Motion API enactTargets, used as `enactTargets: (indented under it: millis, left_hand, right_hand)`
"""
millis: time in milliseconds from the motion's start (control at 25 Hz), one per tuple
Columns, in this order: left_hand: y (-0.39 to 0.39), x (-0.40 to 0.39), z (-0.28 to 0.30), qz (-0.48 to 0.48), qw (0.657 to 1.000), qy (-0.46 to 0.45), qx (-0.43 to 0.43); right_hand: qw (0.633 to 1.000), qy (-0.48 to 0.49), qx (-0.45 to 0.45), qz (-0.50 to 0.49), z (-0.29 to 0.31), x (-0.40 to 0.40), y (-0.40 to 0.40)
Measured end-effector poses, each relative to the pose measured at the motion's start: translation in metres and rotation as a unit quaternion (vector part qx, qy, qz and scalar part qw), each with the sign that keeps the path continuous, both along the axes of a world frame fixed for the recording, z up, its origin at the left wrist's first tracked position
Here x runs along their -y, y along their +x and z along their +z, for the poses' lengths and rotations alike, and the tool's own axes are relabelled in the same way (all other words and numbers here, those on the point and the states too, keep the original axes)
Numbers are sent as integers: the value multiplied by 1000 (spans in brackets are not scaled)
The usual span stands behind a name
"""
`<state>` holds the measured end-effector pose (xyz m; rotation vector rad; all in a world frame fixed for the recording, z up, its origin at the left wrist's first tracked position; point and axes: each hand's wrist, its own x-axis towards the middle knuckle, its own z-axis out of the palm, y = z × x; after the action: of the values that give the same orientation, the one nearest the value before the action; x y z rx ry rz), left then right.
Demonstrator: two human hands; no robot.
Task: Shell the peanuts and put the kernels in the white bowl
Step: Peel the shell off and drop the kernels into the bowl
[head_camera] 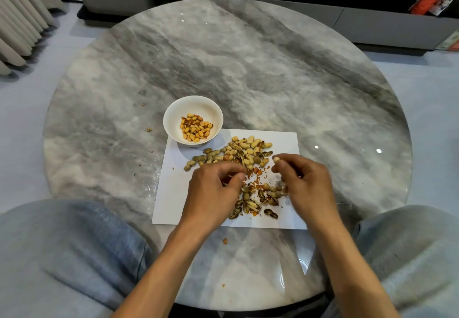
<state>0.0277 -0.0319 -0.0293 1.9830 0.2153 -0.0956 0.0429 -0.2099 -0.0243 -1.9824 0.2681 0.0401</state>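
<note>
- Tabletop (248,69): round, marbled, carrying everything.
- Paper (285,141): catches the mess under peanuts (238,152) and empty shells (253,201).
- Left hand (213,188): curled, thumb to fingertips; contents hidden, cannot tell.
- Right hand (305,181): pinching a pale kernel (276,159), likely bound for the bowl.
- Bowl (173,111): on the paper's far left corner, within reach, partly filled with kernels.

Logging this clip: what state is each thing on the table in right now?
white bowl: upright, partly filled with kernels
whole peanuts: piled, unshelled
empty shells: split open, scattered
right hand: pinching a kernel
left hand: fingers curled; contents unclear
</note>
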Motion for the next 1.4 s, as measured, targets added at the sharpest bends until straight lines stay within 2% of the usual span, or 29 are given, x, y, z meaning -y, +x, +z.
enactTargets:
  millis: [80, 200, 400, 520, 680, 840, 1040, 1240, 1400]
  left_hand:
    - [2, 1, 2, -11, 999, -32, -2]
    - [1, 6, 8, -54, 992, -112, 11]
    - [-2, 7, 13, -59, 975, -206, 52]
    - [-1, 8, 19, -52, 970, -230, 67]
    - [2, 2, 24, -28, 971, -221, 82]
    - [4, -2, 24, -25, 971, -222, 83]
    - [6, 0, 18, -32, 976, -208, 60]
    - [4, 8, 20, 4, 965, -259, 23]
    - [8, 5, 19, -18, 973, -225, 48]
  right_hand:
    - [994, 101, -40, -6, 13, 12, -1]
    - [967, 229, -102, 52, 23, 11, -3]
    - [930, 338, -135, 48, 27, -7, -4]
    - [928, 346, -131, 52, 28, -14, -6]
    - [947, 296, -99, 80, 35, -16, -3]
    - [946, 285, -98, 120, 38, -13, 1]
    - [911, 364, -171, 92, 31, -21, -1]
    - [891, 423, -157, 39, 26, -30, -5]
    - [867, 463, -182, 33, 21, -34, -5]
